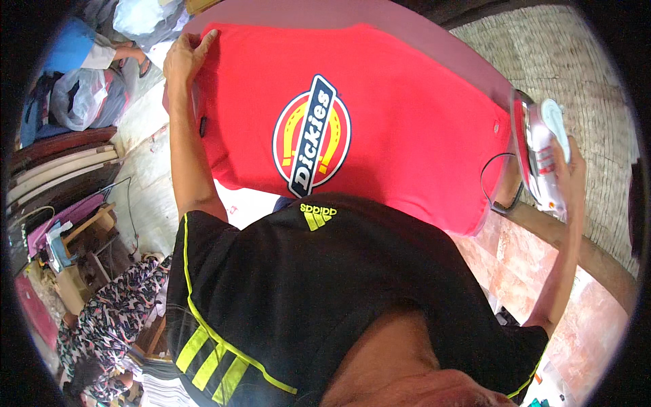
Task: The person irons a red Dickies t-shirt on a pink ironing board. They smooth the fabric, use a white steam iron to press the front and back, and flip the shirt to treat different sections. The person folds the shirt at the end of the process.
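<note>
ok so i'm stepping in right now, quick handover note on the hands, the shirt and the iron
Left hand: flat on the far left edge of the red t-shirt, pressing it down, holding nothing.
Right hand: gripping the white and red iron, tipped on its side at the right end of the board, off the cloth; its cord loops beside it.
Shirt: spread print side up over the ironing board.
Done: shirt laid out, mostly smooth.
Left: the iron is not on the fabric; how much has been pressed cannot be told.
</note>
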### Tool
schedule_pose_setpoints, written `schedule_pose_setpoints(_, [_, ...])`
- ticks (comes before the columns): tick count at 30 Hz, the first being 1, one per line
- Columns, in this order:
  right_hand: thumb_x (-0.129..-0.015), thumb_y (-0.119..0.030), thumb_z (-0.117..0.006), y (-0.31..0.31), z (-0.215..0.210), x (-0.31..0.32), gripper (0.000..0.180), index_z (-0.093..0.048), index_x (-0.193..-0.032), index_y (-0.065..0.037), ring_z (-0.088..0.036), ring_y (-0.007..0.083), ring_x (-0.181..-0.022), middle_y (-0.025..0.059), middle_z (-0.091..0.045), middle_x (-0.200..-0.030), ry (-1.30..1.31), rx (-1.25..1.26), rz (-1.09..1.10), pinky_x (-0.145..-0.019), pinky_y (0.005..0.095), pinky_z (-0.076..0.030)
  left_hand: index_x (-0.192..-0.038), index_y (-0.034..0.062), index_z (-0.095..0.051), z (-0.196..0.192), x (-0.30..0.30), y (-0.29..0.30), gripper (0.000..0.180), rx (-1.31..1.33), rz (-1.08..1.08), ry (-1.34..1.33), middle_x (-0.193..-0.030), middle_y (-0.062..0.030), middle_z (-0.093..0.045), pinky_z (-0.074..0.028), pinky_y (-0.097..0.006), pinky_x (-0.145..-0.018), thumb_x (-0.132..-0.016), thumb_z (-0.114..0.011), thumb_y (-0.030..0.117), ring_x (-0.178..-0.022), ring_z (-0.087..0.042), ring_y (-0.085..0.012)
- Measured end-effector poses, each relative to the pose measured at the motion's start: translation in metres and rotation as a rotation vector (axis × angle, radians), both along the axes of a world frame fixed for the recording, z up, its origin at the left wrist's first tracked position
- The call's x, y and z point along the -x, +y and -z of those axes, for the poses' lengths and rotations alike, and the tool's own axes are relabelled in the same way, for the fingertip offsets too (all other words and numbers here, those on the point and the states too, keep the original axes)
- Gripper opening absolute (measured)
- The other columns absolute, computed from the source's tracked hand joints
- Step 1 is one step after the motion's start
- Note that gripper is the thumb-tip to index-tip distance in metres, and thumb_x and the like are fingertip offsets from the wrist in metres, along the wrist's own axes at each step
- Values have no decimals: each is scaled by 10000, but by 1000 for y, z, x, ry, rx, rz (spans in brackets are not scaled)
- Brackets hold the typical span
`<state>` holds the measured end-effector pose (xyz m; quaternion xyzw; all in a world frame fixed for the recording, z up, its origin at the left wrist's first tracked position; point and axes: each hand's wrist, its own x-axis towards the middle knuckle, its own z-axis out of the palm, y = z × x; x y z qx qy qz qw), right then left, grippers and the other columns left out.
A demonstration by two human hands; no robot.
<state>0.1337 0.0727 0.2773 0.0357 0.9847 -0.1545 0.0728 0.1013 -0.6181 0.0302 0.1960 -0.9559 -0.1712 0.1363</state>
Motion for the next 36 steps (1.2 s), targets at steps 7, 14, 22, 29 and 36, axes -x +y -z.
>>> schedule_pose_setpoints(7, [-934, -294, -670, -105, 112, 59, 305, -639, -1065, -21, -685, 261, -808, 164, -692, -868, 265, 234, -523, -729, 375, -517, -959, 75, -722, -3, 24, 3, 606, 76, 86, 49, -886, -139, -728, -526, -432, -735, -863, -599, 660, -862, -698, -343])
schedule_pose_setpoints(14, [-909, -352, -696, -236, 137, 124, 304, -618, -1022, -80, -668, 424, -807, 226, -682, -876, 209, 245, -941, -653, 462, -522, -912, 86, -702, 13, 1, 17, 429, 70, -42, 338, -774, -129, -692, -506, -428, -674, -929, -591, 500, -750, -673, -339])
schedule_pose_setpoints(22, [-947, -361, -651, -345, 140, 133, 357, -612, -1049, -22, -717, 305, -750, 139, -712, -862, 202, 194, -1147, -648, 360, -536, -898, 27, -697, 5, 5, 27, 327, -19, 20, 485, -758, -198, -656, -478, -403, -665, -905, -692, 354, -691, -634, -316])
schedule_pose_setpoints(29, [-932, -368, -621, -445, 117, 121, 385, -599, -950, 16, -668, 433, -822, 288, -665, -871, 69, 187, -1077, -701, 475, -515, -946, 8, -682, -1, -21, 11, 321, -239, -72, 313, -844, -224, -685, -500, -441, -699, -922, -629, 324, -772, -661, -378])
schedule_pose_setpoints(36, [-936, -364, -607, -493, 131, 117, 411, -612, -1038, 34, -675, 427, -843, 278, -676, -890, 256, 270, -1144, -733, 474, -522, -1010, 51, -695, 7, -58, 17, 355, -207, -196, 334, -867, -176, -703, -516, -412, -726, -891, -654, 383, -804, -680, -351])
